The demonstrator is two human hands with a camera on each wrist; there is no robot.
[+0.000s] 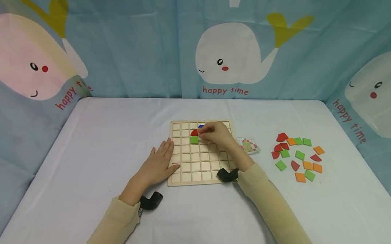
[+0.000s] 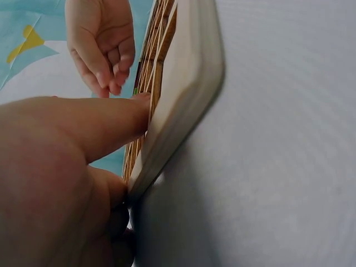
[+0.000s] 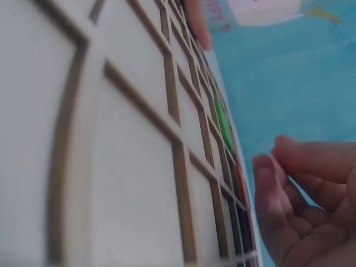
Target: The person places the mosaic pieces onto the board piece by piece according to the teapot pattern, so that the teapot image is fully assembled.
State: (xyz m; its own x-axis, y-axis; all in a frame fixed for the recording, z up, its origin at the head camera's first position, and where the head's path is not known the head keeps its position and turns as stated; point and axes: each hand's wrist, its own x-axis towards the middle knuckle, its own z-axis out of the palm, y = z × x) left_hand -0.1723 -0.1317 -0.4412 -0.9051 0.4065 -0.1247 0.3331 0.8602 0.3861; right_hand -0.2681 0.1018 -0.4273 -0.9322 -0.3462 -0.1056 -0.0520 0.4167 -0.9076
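Head view: on the desk (image 1: 123, 126), a wooden grid board (image 1: 186, 167) looks barely begun, coloured tiles (image 1: 194, 139) in three cells, many loose tiles (image 1: 300, 155) rightward, left hand (image 1: 156, 168) straight-fingered at its edge, right hand (image 1: 217, 134) above, whether grasping I cannot tell.

Honestly can't tell if the right grip (image 1: 218, 133) has anything pinched in it; it's too small in the head view and too blurry in the right wrist one. It also covers several squares of the wooden board (image 1: 186, 167) and part of a blue piece (image 1: 200, 126), so no idea of that one's full shape. The card (image 1: 248, 145) is partly behind the wrist, print too tiny to make out. With the left grip (image 1: 156, 165), the left wrist view loses the lower fingers in shadow. Some red pieces (image 1: 282, 136) overlap, so outlines are iffy. Both sleeves (image 1: 276, 213) run off the bottom edge.
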